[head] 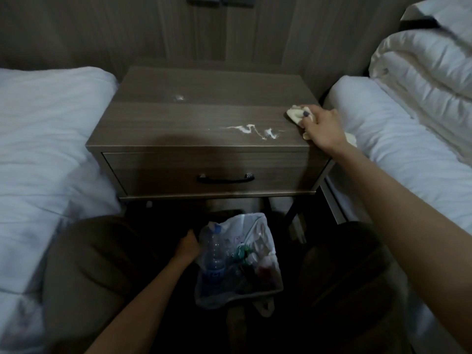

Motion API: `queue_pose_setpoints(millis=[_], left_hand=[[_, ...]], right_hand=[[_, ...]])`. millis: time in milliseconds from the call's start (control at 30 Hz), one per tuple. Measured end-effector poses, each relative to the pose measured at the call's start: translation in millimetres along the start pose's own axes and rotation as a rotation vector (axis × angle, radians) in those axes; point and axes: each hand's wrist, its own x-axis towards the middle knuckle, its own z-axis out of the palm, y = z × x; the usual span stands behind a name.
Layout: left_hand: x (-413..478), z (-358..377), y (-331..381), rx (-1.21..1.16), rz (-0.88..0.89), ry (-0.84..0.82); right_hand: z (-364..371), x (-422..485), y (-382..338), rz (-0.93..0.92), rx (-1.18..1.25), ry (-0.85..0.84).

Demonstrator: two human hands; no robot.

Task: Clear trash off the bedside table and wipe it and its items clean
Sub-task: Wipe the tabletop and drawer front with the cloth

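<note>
At your far left lies a bed with a white cover (38, 149), its edge close against the bedside table (178, 118). Low down between your knees, your left hand (187, 245) sits at the left rim of a white trash bag (265, 287) on the dark floor. It touches or nearly touches the plastic, but the shadow hides the fingers, so you cannot tell whether it grips the bag or only rests there. Inside the bag a clear plastic bottle (214, 259) stands out among other small scraps.

Above the bag, the table's single drawer is closed, with a dark handle (226, 178) across its front. On the wooden top, a small white spot (180, 98) lies toward the back, and a longer white smear (251, 130) trails across the front half, right of centre.

Just right of that smear, near the table's right edge, your right hand (320, 126) presses a pale cloth (295, 114) onto the surface, fingers curled over it and holding it bunched.

Beyond your right arm is the second bed (396, 149), with a folded white duvet (421, 72) piled on it.
</note>
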Motion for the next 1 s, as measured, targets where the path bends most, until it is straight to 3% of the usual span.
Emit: queue_pose_setpoints(millis=[300,600,700,800,867,1000], left_hand=[[17.6,0.4,7.8,-0.049,0.018,0.105],[20.4,5.5,22.4,-0.287,-0.026,0.145],[18.8,3.5,28.3,-0.394,-0.034,0.124],[10.5,2.4,32.4,-0.504,-0.089,-0.032],[1.6,-2.1,33.6,-0.431,-0.060,-0.104],[-25.6,-27.7,53.7,0.117,0.190,-0.006]], right_hand=[[4.2,6.6,3.0,0.022,0.012,-0.002],[7.9,8.5,-2.2,0.061,0.027,-0.027],[8.9,9.3,-1.2,0.055,0.019,-0.040],[8.8,11.7,-0.4,0.058,0.020,-0.058],[7.6,10.6,-4.7,0.059,0.006,-0.065],[10.9,4.7,-23.5,0.017,-0.040,-0.071]])
